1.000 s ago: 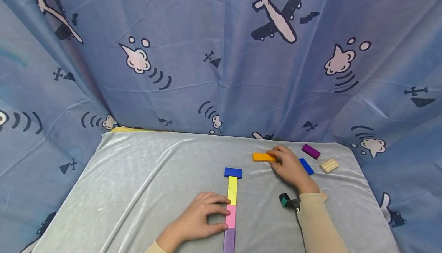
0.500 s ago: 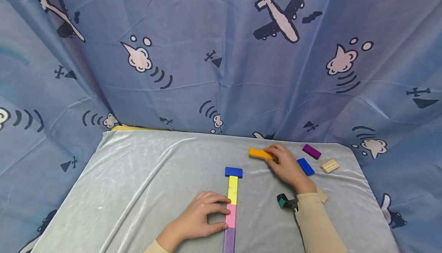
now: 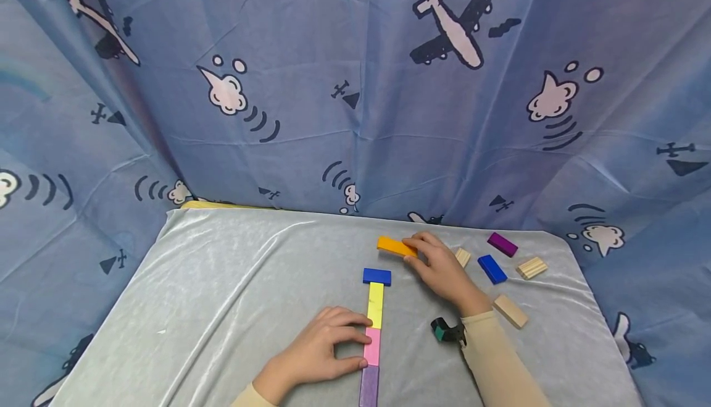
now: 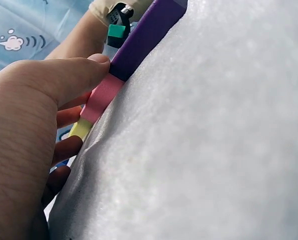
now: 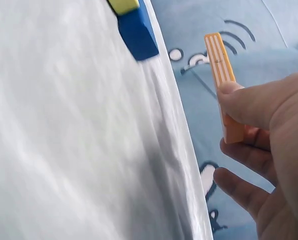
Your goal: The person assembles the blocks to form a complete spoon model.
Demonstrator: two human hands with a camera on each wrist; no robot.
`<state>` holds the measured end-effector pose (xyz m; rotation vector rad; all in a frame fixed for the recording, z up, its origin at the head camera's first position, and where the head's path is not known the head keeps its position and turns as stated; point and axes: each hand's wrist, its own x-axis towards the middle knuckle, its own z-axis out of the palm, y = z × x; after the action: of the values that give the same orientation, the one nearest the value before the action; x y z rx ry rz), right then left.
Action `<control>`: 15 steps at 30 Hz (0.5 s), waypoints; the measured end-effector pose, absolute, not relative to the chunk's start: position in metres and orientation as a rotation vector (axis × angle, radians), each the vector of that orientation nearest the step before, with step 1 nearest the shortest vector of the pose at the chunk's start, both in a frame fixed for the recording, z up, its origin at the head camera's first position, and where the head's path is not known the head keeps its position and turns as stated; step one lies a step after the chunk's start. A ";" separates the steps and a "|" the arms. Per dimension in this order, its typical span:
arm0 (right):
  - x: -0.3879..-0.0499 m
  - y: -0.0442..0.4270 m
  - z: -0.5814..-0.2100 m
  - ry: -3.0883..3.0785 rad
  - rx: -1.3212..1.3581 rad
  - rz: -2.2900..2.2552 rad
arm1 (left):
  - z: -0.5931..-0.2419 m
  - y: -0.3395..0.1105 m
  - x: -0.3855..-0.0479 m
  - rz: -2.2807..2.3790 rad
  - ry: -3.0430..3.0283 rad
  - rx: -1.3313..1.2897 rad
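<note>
An orange block (image 3: 393, 246) is pinched at its right end between the thumb and fingers of my right hand (image 3: 441, 269). In the right wrist view the orange block (image 5: 220, 67) shows a pale striped side and is off the cloth. A row of blocks runs toward me: a yellow block (image 3: 375, 302), a pink block (image 3: 372, 346) and a purple block (image 3: 369, 387). Across its far end lies a blue block (image 3: 377, 276). My left hand (image 3: 324, 346) rests beside this row, relaxed fingertips touching its left side; the thumb tip (image 4: 100, 59) meets the purple block.
Several loose blocks lie on the right: a purple one (image 3: 502, 244), a blue one (image 3: 492, 269), a striped wooden one (image 3: 531, 268), a plain wooden one (image 3: 511, 311) and another striped one (image 3: 462, 257). A grey cloth (image 3: 250, 283) covers the table; a patterned curtain (image 3: 311, 86) hangs behind.
My right hand has carried the orange block leftward, toward the row's far end, uncovering wooden blocks behind the hand and arm. My left hand has stayed in place beside the row.
</note>
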<state>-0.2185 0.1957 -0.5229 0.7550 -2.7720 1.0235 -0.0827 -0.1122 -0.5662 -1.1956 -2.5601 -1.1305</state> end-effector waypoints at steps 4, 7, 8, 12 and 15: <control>-0.216 0.187 -0.525 -2.754 0.838 0.978 | -0.566 -0.112 -0.083 -1.129 -2.564 -1.191; -0.214 0.181 -0.528 -2.760 0.878 0.949 | -0.566 -0.112 -0.083 -1.131 -2.565 -1.191; -0.214 0.180 -0.529 -2.765 0.885 0.940 | -0.566 -0.112 -0.083 -1.134 -2.565 -1.191; -0.212 0.175 -0.533 -2.787 0.910 0.914 | -0.565 -0.112 -0.083 -1.148 -2.570 -1.193; -0.211 0.172 -0.534 -2.802 0.927 0.875 | -0.565 -0.112 -0.084 -1.150 -2.572 -1.193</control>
<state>-0.2113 0.1719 -0.5342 0.9271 -2.8016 0.8750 -0.0838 -0.1118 -0.5645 -1.1931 -2.5725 -1.1501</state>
